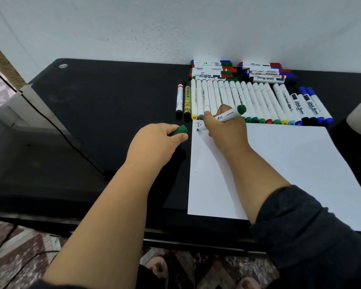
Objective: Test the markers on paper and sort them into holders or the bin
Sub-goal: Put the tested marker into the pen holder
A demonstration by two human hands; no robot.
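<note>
Left hand (157, 137) pinches a green cap (179, 130); right hand (225, 130), wrist bent, grips a marker (229, 114), tip at the paper's (279, 167) far-left corner.

setting: looks like a home room used as a work corner, not a lab or shop. evidence: black desk (104, 105) pushed flush against a plain white painted wall (175, 28); patterned red-and-white floor (19, 253) below the desk edge, tile or carpet not resolvable; bare toes (158, 268) visible on that floor. a thin black cable (50, 119) trails across the desk's left side. stationery only on the surface: rows of markers (248, 101) and a sheet of white paper (279, 163). left edge shows a pale frame, unclear.
</note>
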